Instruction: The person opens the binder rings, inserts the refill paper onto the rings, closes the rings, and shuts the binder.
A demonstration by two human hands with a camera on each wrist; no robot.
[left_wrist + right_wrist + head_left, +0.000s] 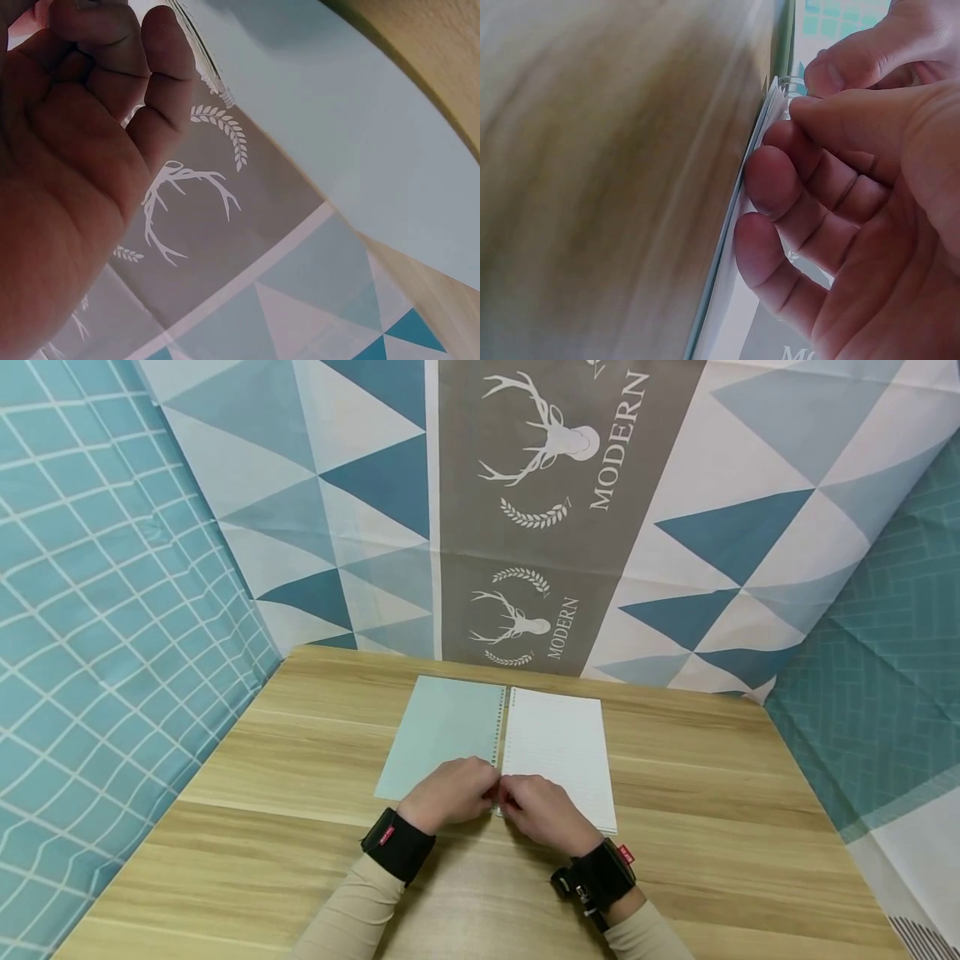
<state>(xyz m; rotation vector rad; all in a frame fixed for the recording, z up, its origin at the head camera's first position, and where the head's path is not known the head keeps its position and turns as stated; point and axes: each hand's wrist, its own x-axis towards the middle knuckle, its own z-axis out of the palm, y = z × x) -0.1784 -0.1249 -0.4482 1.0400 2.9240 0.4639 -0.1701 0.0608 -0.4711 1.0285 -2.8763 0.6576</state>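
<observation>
While both sets of fingertips meet at the near end of the wire spiral binding (501, 752), the right hand (542, 812) pinches the lined white page edges (769, 120) there, likely to steady them. Curled fingers of the left hand (450, 793) crowd the same spot; whether they grip, hard to tell. Open flat, the pale-green-covered spiral notebook (442, 735) lies mid-way across the wooden table (712, 827), patterned cloth (570, 527) behind it.
</observation>
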